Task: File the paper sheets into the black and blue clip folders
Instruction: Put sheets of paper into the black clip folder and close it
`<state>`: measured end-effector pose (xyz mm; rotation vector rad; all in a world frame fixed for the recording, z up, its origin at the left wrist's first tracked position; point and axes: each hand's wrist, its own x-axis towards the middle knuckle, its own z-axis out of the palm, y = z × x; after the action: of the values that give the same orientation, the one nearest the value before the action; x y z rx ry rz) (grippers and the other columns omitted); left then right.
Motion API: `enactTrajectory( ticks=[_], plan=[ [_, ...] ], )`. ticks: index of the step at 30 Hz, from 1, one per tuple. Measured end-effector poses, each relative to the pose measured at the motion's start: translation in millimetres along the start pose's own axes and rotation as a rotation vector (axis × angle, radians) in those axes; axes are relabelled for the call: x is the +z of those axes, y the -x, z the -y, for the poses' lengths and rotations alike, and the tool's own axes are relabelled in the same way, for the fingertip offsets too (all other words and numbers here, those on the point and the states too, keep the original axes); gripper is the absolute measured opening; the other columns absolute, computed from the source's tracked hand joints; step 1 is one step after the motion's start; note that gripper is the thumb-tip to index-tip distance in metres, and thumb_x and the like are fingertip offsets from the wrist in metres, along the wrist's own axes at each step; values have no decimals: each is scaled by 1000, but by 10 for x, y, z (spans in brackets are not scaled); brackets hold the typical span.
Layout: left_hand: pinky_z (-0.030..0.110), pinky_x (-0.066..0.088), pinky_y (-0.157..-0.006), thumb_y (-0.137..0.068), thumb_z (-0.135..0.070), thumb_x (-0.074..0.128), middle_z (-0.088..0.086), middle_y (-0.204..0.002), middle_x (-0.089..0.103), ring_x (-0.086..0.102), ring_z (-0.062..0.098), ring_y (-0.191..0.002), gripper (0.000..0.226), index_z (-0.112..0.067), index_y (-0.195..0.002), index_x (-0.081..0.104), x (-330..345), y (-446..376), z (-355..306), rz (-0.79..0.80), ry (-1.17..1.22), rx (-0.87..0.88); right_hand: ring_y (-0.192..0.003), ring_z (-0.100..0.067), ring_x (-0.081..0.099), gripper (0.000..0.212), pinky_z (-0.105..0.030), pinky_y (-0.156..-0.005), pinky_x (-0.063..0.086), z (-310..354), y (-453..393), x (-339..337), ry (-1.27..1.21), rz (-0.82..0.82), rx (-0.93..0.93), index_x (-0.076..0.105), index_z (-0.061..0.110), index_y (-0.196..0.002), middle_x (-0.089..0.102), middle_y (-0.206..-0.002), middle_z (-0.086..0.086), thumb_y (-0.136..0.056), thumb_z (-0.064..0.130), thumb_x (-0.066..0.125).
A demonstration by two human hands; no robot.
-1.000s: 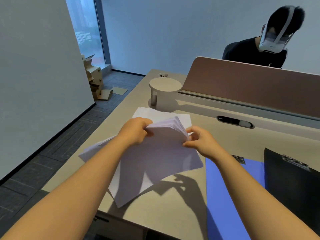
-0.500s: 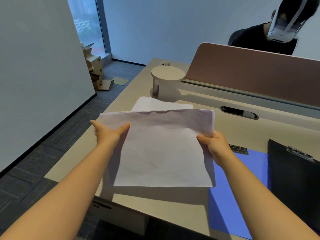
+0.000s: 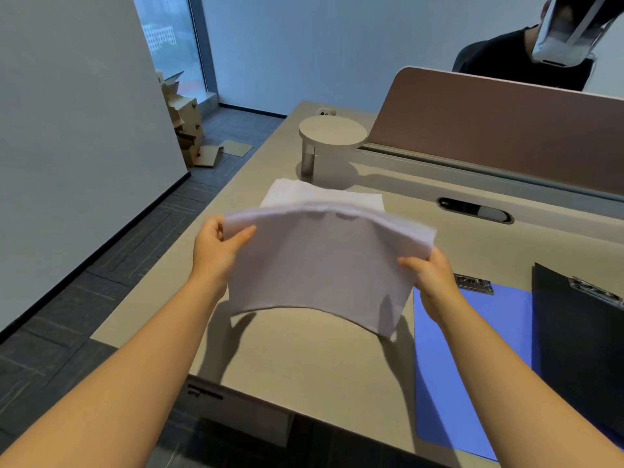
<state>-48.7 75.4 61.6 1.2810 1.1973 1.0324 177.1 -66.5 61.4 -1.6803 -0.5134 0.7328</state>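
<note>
both hands, left hand (image 3: pixel 216 251) and right hand (image 3: pixel 429 275), pinch a bowed sheaf of paper (image 3: pixel 320 261) by its sides above the desk (image 3: pixel 304 359); blue folder (image 3: pixel 472 359) and black folder (image 3: pixel 580 339) lie to the right

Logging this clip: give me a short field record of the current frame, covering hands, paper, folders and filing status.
left hand: grips left edge of held sheets
right hand: grips right edge of held sheets
held sheets: a bundle, bowed upward, lifted off the desk
remaining stack: flat on desk, behind the held sheets
blue folder: flat on desk, right of the held sheets, no paper visible on it
black folder: right of blue folder, overlapping its right edge
filing status: nothing clipped yet
</note>
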Motion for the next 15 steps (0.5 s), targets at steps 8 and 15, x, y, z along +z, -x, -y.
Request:
enactTrajectory(
  ticks=[8,15],
  plan=[
    [32,43,-79,-85,-1,58,6,-107,57,54,23,-100,38,0,-122,55,47,-48,105,54,-33,-52,-102,-22,50,45,-34,-85,41,-113,-77,49,79,-38,-15,48,7,-129,54,-111,-5,-88,-7,41],
    [25,48,-76,-83,3,60,12,-111,59,55,24,-101,45,2,-126,49,61,-12,254,138,-13,-89,-101,-24,52,33,-43,-95,44,-201,-95,32,167,-2,49,51,10,-120,57,-116,-7,-89,1,44]
  ],
)
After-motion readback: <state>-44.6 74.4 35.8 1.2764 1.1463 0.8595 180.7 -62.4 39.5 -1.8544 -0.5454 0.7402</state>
